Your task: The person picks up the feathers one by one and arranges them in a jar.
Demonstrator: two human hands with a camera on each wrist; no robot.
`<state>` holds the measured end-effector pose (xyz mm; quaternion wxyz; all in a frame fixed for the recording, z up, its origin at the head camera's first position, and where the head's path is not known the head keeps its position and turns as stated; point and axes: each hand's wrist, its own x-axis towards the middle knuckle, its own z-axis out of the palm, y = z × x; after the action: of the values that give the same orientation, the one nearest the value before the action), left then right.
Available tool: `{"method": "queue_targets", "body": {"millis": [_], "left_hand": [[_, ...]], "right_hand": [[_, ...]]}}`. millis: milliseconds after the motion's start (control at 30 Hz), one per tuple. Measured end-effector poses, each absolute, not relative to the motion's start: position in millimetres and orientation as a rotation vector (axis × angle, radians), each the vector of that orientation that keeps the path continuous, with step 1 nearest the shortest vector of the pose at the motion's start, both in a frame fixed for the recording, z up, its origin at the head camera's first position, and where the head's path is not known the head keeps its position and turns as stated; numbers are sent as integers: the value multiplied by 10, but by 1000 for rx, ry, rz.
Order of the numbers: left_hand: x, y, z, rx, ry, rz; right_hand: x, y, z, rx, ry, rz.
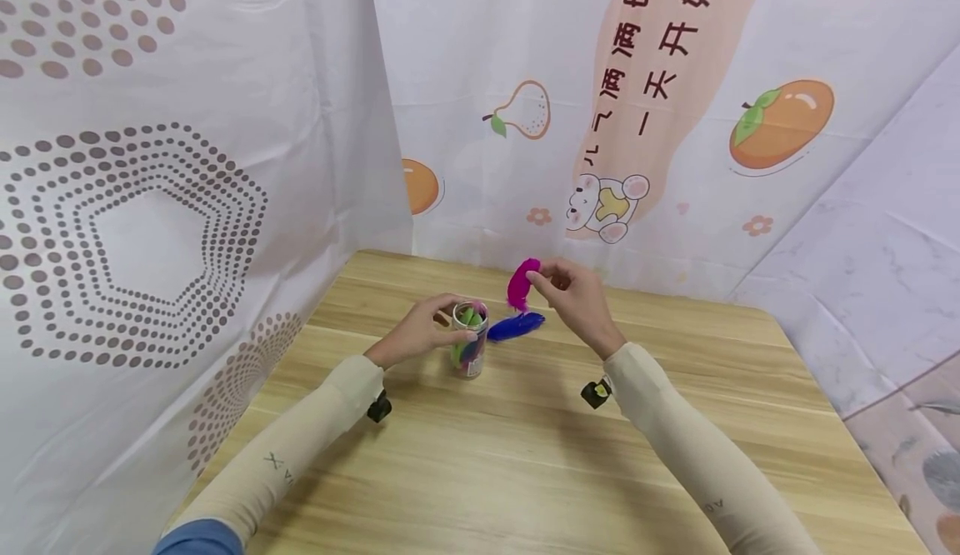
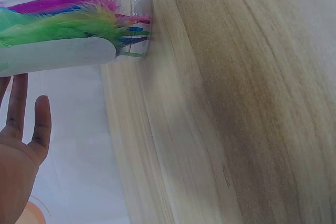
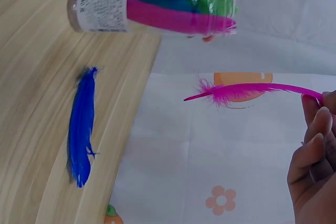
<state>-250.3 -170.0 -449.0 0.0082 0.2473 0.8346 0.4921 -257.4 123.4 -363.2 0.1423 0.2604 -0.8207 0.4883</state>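
A clear plastic jar [image 1: 470, 353] with a printed label stands upright on the wooden table. It is packed with green, blue and magenta feathers [image 2: 68, 27], and no lid shows on its mouth. My left hand [image 1: 417, 335] grips the jar near the top, thumb in front and fingers behind. Between thumb and fingertips, my right hand [image 1: 581, 298] pinches a magenta feather [image 3: 247, 88] by its tip, quill hanging down, right of the jar. Below it, a blue feather [image 1: 515, 327] lies flat on the table beside the jar.
The wooden table [image 1: 480, 472] ends a short way behind the jar, against a printed cloth [image 1: 480, 230] with fruit and a bear. A dotted curtain [image 1: 315, 163] hangs along the left side, and a marble-patterned cloth [image 1: 862, 288] hangs on the right.
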Motion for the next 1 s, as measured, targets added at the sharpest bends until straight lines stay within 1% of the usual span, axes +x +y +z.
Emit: {"method": "queue_targets", "body": {"millis": [567,800,1000], "left_hand": [[-2511,-1697,-4508,771,2600,1547],[-2517,-1694,-4510,750,2592,1547],[-2498,-1702,-4493,732,2598,1539]], "right_hand": [[-2482,1014,-3455,722,-2282,1603],[-2195,832,-3193,783,-2213,1743],[-2203,757,-3239,784,-2181,1864]]}}
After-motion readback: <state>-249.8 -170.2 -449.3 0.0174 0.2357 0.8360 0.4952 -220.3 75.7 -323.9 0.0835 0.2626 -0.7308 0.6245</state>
